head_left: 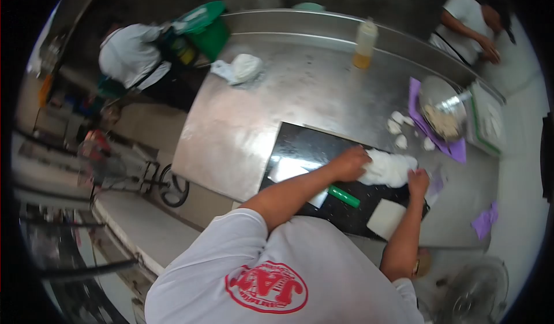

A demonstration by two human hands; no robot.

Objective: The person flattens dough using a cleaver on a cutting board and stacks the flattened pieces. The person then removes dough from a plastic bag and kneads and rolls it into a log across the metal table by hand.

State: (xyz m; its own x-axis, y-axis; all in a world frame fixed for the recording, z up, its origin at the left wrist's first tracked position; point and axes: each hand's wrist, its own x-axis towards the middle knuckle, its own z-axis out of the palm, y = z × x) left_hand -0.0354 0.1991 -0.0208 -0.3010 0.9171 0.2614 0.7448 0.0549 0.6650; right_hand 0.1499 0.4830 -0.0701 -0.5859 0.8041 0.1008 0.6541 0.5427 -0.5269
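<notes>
A white, soft-looking piece, dough or cloth, I cannot tell which [386, 168], lies across the right part of a black board [300, 145]. My left hand [351, 164] grips its left end with curled fingers. At its right end my right hand [419, 181] pinches the edge. Below my left hand a green-handled scraper [344, 196] rests on the board, its flat metal blade [317, 196] pointing left. A pale square slab [386, 219] lies near the board's front edge, left of my right forearm.
The steel table [231, 122] carries a white bundle [247, 68], a squeeze bottle [365, 44], small white lumps [395, 126], a bowl [443, 113] on purple cloth [419, 107] and a lidded container [486, 119]. Two people [135, 55] stand beyond, near a green bin [209, 32].
</notes>
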